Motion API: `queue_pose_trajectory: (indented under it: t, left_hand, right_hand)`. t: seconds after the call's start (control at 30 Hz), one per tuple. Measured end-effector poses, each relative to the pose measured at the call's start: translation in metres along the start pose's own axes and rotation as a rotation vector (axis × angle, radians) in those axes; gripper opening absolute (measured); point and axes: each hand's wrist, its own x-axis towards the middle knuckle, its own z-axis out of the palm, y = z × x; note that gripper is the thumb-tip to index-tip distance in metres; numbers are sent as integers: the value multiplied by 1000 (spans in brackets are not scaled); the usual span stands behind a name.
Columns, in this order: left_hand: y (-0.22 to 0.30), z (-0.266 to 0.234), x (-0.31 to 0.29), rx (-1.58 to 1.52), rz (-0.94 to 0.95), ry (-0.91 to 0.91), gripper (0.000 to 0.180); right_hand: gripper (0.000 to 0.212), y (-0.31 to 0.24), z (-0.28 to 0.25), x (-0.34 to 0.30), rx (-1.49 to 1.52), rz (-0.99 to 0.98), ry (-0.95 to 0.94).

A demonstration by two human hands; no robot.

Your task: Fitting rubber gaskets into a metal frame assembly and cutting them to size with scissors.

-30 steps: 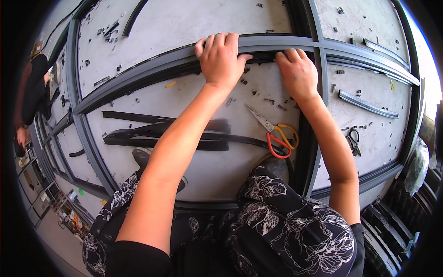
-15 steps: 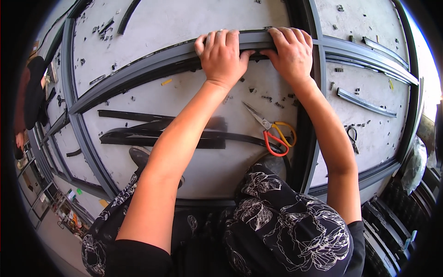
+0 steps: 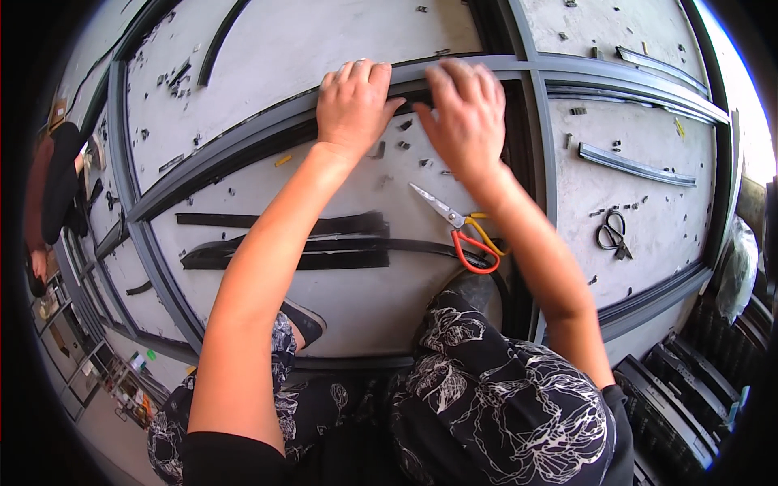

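A grey metal frame bar crosses in front of me, with a dark strip along its edge. My left hand is closed over this bar, fingers across the top and thumb toward the near side. Just right of it, my right hand is over the same bar near the frame's joint, its fingers smeared by motion. Below the right hand lie scissors with one red and one yellow handle loop, blades slightly apart. Several black strips lie on the pale floor under my left forearm.
Black-handled scissors and a short metal profile lie in the right frame section. Small dark scraps are scattered about. A clear plastic bag and stacked dark profiles are at right. Another person is at the far left.
Both hands have shifted left along the bar, and my right hand is now blurred. The view has shifted slightly too. My left shoe shows more, below the black strips.
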Motion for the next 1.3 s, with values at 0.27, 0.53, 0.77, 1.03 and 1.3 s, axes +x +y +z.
queue_pose_trajectory:
  t: [0.27, 0.53, 0.77, 1.03, 1.3]
  left_hand:
    - [39, 8, 36, 10, 30, -5, 54]
    - [51, 17, 42, -7, -15, 31, 54]
    - [48, 18, 36, -33, -2, 49, 54]
    - [55, 21, 35, -54, -19, 88, 53]
    - [56, 20, 34, -18, -28, 40, 53]
  right_hand:
    - [35, 9, -7, -42, 1225, 1417, 65]
    - [31, 34, 15, -30, 1300, 1420, 98]
    - [20, 37, 13, -25, 1301, 1468, 73]
    - [17, 47, 14, -31, 1415, 1366, 61]
    - [14, 37, 18, -27, 1485, 1360, 118]
